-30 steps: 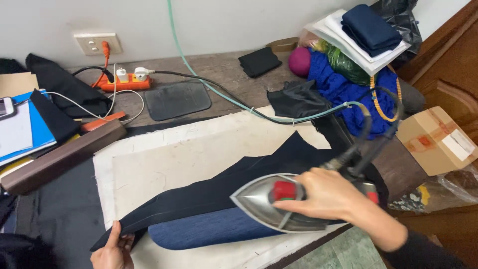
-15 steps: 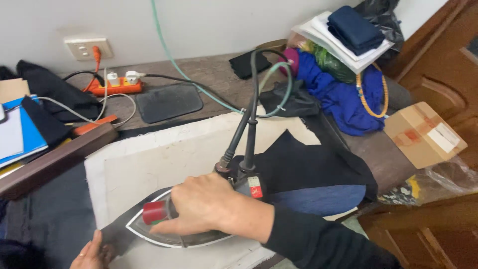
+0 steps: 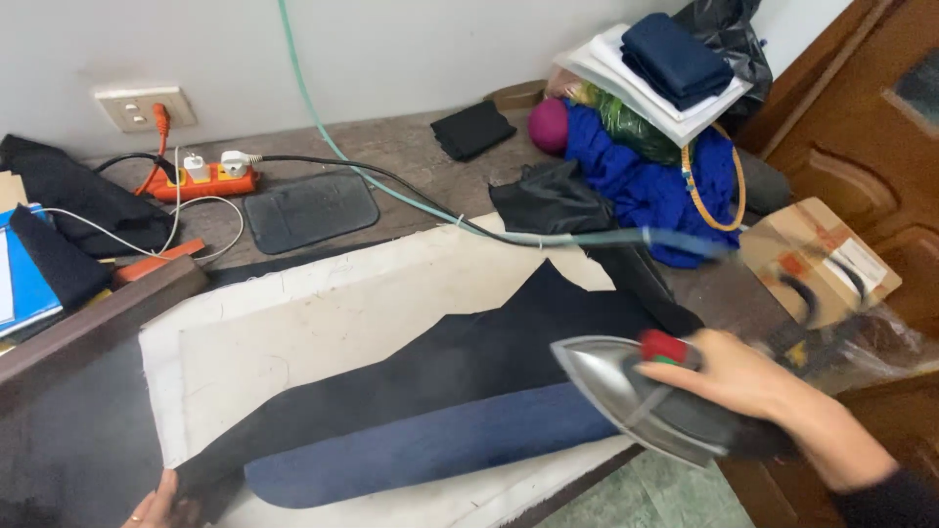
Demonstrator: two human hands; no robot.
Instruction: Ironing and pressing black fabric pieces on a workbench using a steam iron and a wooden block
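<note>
My right hand (image 3: 753, 386) grips the handle of a silver steam iron (image 3: 646, 396) with a red knob, at the right end of a dark navy cloth piece (image 3: 460, 367). A lighter blue strip (image 3: 440, 445) lies along the cloth's near edge. Both rest on a white pressing pad (image 3: 323, 313). My left hand (image 3: 155, 508) shows only partly at the bottom edge, its fingers pinching the cloth's left tip. A green hose and a black cord (image 3: 548, 238) run from the iron toward the wall.
An orange power strip (image 3: 201, 181) and a grey iron rest (image 3: 310, 210) sit near the wall. Piled fabrics (image 3: 650, 156) and a cardboard box (image 3: 817, 259) stand at right. A dark wooden bar (image 3: 93, 318) lies at left, and a wooden door (image 3: 871, 147) is at far right.
The iron was at the cloth's right, swept to its left end half a second ago, and is now back at the right end. My left hand keeps hold of the left tip.
</note>
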